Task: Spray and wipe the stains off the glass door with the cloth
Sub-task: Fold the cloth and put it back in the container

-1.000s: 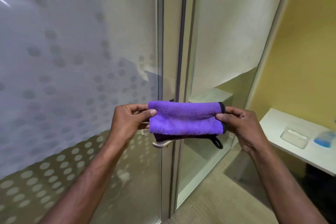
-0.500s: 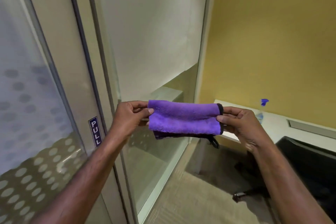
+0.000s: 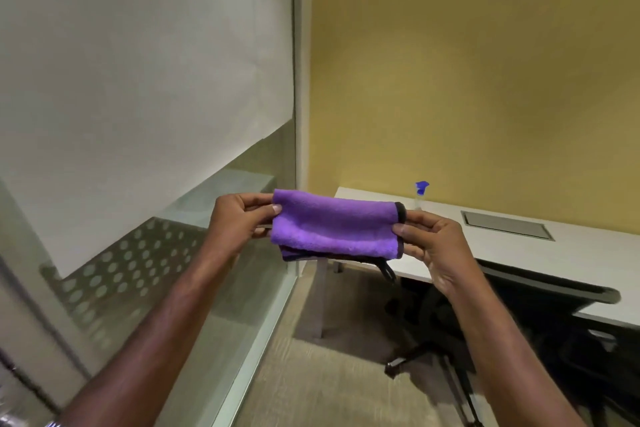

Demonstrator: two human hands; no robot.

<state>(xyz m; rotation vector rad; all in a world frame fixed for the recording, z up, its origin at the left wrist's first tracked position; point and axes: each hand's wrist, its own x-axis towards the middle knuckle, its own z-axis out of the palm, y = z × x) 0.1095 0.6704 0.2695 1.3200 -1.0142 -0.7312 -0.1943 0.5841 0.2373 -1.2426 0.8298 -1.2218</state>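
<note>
A folded purple cloth [image 3: 334,227] with a black edge is stretched flat between my hands at chest height. My left hand [image 3: 239,224] pinches its left end and my right hand [image 3: 433,246] pinches its right end. A black loop hangs below the cloth's right corner. Behind the cloth, a clear spray bottle [image 3: 420,194] with a blue nozzle stands on the white desk [image 3: 519,253], mostly hidden by the cloth and my right hand. The glass panel [image 3: 145,80] with a frosted sheet and dotted band fills the left side; the door itself has slipped out of view at the far left.
A yellow wall [image 3: 467,62] stands behind the desk. A grey cable hatch [image 3: 507,225] is set into the desk top. A black office chair [image 3: 512,322] is tucked under the desk on the right. Beige carpet [image 3: 329,385] covers the floor below.
The view has swung right, away from the door with its handle and PULL sign, toward the desk and yellow wall. Both hands keep the same grip on the cloth.
</note>
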